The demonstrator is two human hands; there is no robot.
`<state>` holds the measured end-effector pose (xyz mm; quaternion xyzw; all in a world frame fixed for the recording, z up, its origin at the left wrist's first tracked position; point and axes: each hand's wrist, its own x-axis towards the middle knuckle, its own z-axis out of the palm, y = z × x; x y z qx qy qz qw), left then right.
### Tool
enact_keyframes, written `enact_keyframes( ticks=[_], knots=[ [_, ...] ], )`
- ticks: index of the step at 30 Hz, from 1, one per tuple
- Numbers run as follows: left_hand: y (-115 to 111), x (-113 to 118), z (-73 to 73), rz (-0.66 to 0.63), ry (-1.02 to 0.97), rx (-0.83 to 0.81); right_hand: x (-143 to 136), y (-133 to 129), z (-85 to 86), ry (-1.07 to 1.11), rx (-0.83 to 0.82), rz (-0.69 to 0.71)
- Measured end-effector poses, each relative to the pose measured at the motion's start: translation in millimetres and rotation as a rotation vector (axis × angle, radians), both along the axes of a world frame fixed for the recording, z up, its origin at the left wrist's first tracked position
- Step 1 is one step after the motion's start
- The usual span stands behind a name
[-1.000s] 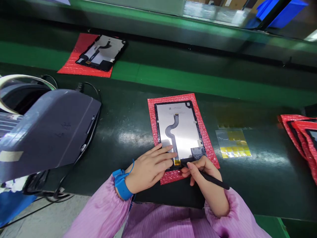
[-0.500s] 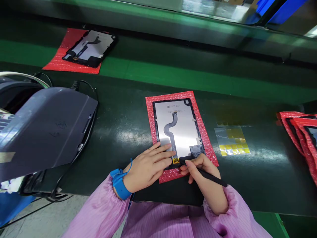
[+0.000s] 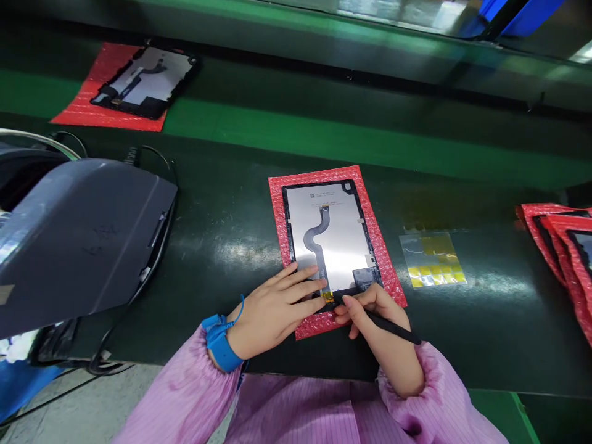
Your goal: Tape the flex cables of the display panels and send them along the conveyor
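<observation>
A tablet screen panel with a silver back and black frame lies on a red bubble-wrap bag in front of me. A dark flex cable snakes down its back to a yellow-taped connector near the lower edge. My left hand lies flat over the panel's lower left, fingers stretched out with tips at the cable; a blue wrist strap is on that wrist. Pinched in my right hand is a black tweezers-like tool, its tip beside the connector and partly hidden.
A clear sheet with yellow tape pieces lies to the right. More panels in red bags are stacked at the right edge. Another panel rests on a green strip at the back left. A grey machine with cables stands left.
The view has shifted slightly, moving the back-left panel and the machine leftward in the picture. My left fingers lie slightly closer over the connector; the right hand still holds the tool there.
</observation>
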<state>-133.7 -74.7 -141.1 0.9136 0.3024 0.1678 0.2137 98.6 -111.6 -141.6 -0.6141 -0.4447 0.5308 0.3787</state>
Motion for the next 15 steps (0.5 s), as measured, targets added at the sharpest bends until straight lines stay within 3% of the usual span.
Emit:
enact_keyframes(
  ticks=[7,10,13,15],
  knots=[
    [-5.3,7.2,-5.0,0.048,-0.001,0.020,1.3,1.9,6.6,0.014,0.116,-0.170],
    [-11.3,20.2,-5.2,0.108,-0.002,0.008,2.4,0.5,8.0,0.065,0.222,-0.154],
    [-24.0,26.1,-5.5,0.194,-0.141,-0.206,6.0,-6.1,6.5,0.118,0.319,-0.086],
    [-36.9,14.3,-7.3,0.362,-0.399,-0.437,10.3,-11.7,5.0,0.138,0.358,-0.031]
  ],
)
